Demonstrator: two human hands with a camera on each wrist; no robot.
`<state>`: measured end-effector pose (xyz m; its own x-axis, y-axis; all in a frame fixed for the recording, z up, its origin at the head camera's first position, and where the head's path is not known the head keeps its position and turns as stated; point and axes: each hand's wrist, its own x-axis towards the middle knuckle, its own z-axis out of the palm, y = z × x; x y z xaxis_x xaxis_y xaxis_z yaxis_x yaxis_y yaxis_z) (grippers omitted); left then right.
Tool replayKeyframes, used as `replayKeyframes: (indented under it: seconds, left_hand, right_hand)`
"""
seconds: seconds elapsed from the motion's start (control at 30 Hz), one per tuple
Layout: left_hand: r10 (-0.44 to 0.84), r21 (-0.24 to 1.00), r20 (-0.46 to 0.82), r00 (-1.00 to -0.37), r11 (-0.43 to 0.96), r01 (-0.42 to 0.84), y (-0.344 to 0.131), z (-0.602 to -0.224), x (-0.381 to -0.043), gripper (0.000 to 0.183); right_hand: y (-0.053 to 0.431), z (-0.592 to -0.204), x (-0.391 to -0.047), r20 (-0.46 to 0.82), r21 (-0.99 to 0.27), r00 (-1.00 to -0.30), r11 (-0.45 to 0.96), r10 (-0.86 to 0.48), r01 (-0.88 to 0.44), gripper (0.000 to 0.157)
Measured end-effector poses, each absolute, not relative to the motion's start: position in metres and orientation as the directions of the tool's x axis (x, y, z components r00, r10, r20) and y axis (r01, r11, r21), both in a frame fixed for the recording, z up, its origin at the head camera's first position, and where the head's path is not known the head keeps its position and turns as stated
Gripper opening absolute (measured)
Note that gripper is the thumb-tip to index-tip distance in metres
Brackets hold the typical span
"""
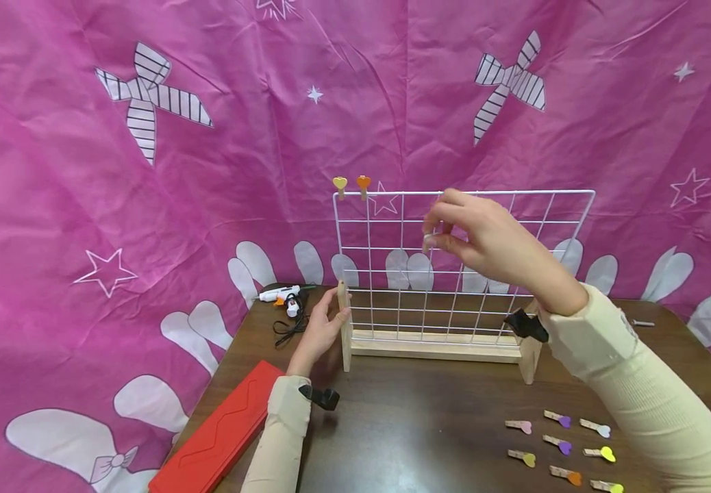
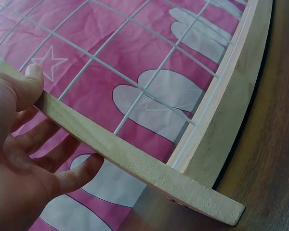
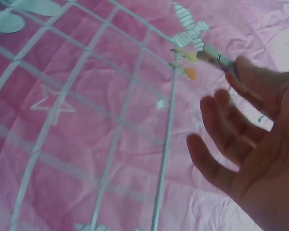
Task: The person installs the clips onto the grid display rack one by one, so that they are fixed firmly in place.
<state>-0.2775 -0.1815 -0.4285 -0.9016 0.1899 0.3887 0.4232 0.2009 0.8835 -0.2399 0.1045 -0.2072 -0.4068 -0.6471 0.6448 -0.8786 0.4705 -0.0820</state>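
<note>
A white wire grid rack [image 1: 384, 272] stands on a wooden base at the back of the table. My left hand [image 1: 318, 334] grips its left wooden upright [image 2: 111, 144], thumb on one face and fingers on the other. In front of the grid's upper part, my right hand [image 1: 485, 236] is raised. Between thumb and index finger it pinches a small wooden clothespin [image 3: 216, 57], slightly blurred; most of it is hidden in the head view. A yellow heart clothespin [image 1: 340, 183] and an orange heart clothespin [image 1: 364, 183] sit on the grid's top wire, at the left.
Several heart clothespins [image 1: 557, 445] in mixed colours lie on the table [image 1: 405, 424] at the front right. A long red box [image 1: 226, 428] rests along the left edge. Behind it lies a white glue gun [image 1: 280, 294] with a black cord. A pink curtain [image 1: 355, 123] hangs behind.
</note>
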Motion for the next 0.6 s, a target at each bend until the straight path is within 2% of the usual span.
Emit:
replayKeyframes:
  seconds: [0.13,0.27,0.6]
  left_hand:
    - [0.192,0.884,0.387,-0.902,0.202,0.422,-0.182,-0.429,-0.277,0.043]
    - [0.192,0.887,0.387,-0.902,0.191,0.421,-0.182,-0.429,-0.277,0.042]
    - [0.189,0.882,0.387,-0.902,0.209,0.422,-0.183,-0.431,-0.278,0.041]
  right_hand:
    - [0.085,-0.188,-0.252,0.711,-0.128,-0.421,0.486,-0.563,-0.865,0.011]
    - [0.069,-0.173,-0.267,0.725,-0.173,-0.446,0.489,-0.524,-0.855,0.01]
    - [0.046,-0.156,-0.302,0.671,-0.209,-0.489,0.491,-0.557,-0.846,0.014]
